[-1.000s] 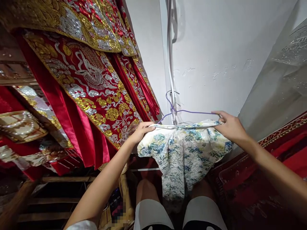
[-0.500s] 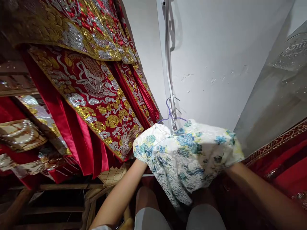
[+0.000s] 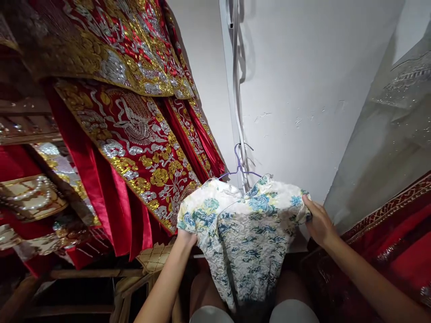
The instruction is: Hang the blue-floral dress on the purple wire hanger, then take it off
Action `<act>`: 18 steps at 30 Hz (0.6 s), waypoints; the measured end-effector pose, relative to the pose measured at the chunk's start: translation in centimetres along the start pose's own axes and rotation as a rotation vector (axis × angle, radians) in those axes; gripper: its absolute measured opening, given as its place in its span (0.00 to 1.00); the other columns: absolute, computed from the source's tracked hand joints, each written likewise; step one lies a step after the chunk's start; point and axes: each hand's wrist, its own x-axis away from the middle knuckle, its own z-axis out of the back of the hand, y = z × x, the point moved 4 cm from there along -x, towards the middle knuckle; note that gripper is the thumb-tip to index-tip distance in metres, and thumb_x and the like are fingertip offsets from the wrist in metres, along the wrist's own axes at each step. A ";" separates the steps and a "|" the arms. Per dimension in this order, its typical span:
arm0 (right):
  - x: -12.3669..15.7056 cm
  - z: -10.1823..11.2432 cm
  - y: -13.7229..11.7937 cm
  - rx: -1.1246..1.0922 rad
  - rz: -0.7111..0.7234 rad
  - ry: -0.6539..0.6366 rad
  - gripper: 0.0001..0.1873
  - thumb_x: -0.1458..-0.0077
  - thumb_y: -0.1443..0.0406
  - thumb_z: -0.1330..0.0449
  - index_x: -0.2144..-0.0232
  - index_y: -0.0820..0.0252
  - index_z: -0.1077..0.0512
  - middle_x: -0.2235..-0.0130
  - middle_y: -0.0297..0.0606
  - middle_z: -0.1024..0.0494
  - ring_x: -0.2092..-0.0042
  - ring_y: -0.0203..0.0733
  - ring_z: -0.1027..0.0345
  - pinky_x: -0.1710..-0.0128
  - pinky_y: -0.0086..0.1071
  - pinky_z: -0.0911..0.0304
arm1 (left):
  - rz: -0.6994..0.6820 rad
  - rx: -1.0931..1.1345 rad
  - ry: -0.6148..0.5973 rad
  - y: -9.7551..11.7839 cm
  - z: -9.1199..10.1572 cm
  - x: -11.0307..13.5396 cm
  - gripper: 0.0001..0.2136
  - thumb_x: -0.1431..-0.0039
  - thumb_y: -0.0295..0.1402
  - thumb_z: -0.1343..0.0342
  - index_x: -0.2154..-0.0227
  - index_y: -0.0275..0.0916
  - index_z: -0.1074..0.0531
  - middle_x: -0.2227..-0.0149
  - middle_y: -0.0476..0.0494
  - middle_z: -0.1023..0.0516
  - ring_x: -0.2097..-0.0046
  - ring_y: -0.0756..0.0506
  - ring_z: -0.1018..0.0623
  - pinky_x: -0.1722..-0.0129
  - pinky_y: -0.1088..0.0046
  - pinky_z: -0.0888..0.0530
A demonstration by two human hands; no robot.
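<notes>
A red embroidered garment (image 3: 144, 134) hangs beside a pale wall (image 3: 303, 67).

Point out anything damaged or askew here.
The pale wall looks damaged: right of the upright rail, a scattered row of small marks, like chipped paint, breaks its smooth surface. Nothing else clearly stands out.

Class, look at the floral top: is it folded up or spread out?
Spread out: the floral top's sleeves extend to opposite sides, its body hangs down between them, and the right hand grips one sleeve.
</notes>
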 end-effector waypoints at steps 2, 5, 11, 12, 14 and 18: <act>-0.3 -0.4 -1.5 -0.080 0.018 0.061 0.22 0.52 0.47 0.30 0.63 0.55 0.22 0.68 0.40 0.17 0.60 0.52 0.20 0.65 0.38 0.23 | 0.013 0.200 0.017 1.5 -0.4 0.0 0.28 0.38 0.59 0.53 0.49 0.44 0.24 0.50 0.40 0.18 0.44 0.34 0.22 0.44 0.51 0.25; -1.6 -1.3 -4.8 -0.214 0.094 0.120 0.17 0.53 0.53 0.29 0.66 0.57 0.23 0.69 0.38 0.19 0.61 0.50 0.20 0.64 0.36 0.22 | 0.014 0.259 -0.049 3.7 -1.5 0.3 0.30 0.41 0.59 0.46 0.48 0.38 0.24 0.47 0.36 0.20 0.44 0.32 0.22 0.42 0.52 0.27; -2.4 -4.4 -10.3 -0.231 0.240 0.096 0.07 0.49 0.62 0.31 0.68 0.58 0.23 0.70 0.36 0.21 0.62 0.46 0.22 0.63 0.36 0.23 | -0.200 -0.425 -0.224 7.6 -3.3 0.6 0.22 0.42 0.49 0.38 0.50 0.40 0.23 0.45 0.39 0.22 0.42 0.36 0.25 0.43 0.62 0.29; -1.8 -5.1 -10.7 -0.203 0.263 0.070 0.07 0.49 0.61 0.31 0.68 0.57 0.23 0.71 0.35 0.21 0.63 0.45 0.22 0.64 0.36 0.23 | -0.258 -0.523 -0.244 8.0 -3.7 0.5 0.21 0.40 0.49 0.40 0.50 0.41 0.23 0.45 0.40 0.22 0.42 0.37 0.26 0.43 0.63 0.30; 0.2 -6.5 -11.3 -0.105 0.309 -0.048 0.08 0.46 0.58 0.33 0.66 0.56 0.23 0.72 0.33 0.22 0.67 0.42 0.23 0.67 0.33 0.24 | -0.356 -0.641 -0.264 8.5 -4.4 0.3 0.19 0.36 0.47 0.43 0.48 0.41 0.25 0.46 0.41 0.22 0.44 0.39 0.25 0.44 0.64 0.30; 6.8 -9.3 -11.4 0.223 0.369 -0.555 0.12 0.36 0.56 0.39 0.62 0.56 0.20 0.69 0.34 0.20 0.72 0.35 0.26 0.71 0.28 0.29 | -0.526 -0.649 -0.147 7.8 -5.5 0.3 0.14 0.34 0.44 0.44 0.56 0.40 0.23 0.58 0.43 0.21 0.57 0.45 0.24 0.55 0.70 0.29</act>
